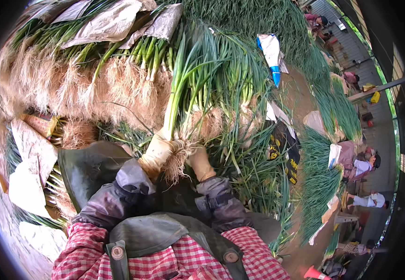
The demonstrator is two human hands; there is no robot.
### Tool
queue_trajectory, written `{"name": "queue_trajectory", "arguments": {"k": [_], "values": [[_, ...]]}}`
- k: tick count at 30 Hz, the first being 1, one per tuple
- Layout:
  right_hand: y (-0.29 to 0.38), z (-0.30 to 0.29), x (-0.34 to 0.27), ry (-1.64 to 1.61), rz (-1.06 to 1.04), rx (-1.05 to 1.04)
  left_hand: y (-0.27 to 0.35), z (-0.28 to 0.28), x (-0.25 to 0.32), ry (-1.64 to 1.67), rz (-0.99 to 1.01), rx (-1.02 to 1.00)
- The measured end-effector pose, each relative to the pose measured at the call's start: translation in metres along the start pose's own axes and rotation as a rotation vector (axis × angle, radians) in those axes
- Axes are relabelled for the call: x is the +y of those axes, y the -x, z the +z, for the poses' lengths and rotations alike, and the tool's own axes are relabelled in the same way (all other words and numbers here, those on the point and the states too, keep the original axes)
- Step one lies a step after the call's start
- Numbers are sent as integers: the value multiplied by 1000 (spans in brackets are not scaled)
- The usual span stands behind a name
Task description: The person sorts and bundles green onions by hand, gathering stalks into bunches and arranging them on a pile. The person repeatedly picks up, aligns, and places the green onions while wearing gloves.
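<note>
My left hand (pixel 157 152), in a pale work glove, is closed around the white stems of a few green onions (pixel 174 105). Their green leaves point away from me and the stringy roots (pixel 174 166) hang over my lap. On the other side of these roots my right hand (pixel 200 162), gloved too, touches them. Its fingertips are hidden behind the roots, so its grip is unclear. Just beyond both hands lie bundles of green onions (pixel 220 84) with tan roots toward me.
Root-on green onions (pixel 115 80) lie stacked at left under pale sacks (pixel 104 24). Loose leaves (pixel 258 175) litter the ground at right, beside a black printed bag (pixel 282 147). A white-and-blue sack (pixel 270 56) lies farther off. Several people work at far right, near a traffic cone (pixel 316 273).
</note>
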State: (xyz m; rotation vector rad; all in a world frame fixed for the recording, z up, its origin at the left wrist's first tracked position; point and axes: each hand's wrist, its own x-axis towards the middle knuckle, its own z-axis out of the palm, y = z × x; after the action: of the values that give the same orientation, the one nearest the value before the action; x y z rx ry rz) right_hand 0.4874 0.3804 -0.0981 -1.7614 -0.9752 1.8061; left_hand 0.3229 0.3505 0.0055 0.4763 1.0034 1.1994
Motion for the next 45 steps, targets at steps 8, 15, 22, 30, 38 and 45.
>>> {"name": "queue_trajectory", "arguments": {"k": [8, 15, 22, 30, 38, 45], "values": [[42, -83, -8, 1434, -286, -235, -6, -3, 7, 160, 124, 142], [-95, -16, -168, 1452, -324, 473, -12, -9, -14, 166, -137, 165], [-76, -13, -145, 491, -422, 75, -23, -18, -7, 94, 29, 286], [15, 28, -75, -39, -756, 75, -17, -15, -28, 18, -117, 185], [78, -70, -68, 866, -586, 14, -20, -18, -31, 5, 84, 129], [27, 12, -84, 734, -705, -100, -22, -21, -41, -197, 170, 79]]}}
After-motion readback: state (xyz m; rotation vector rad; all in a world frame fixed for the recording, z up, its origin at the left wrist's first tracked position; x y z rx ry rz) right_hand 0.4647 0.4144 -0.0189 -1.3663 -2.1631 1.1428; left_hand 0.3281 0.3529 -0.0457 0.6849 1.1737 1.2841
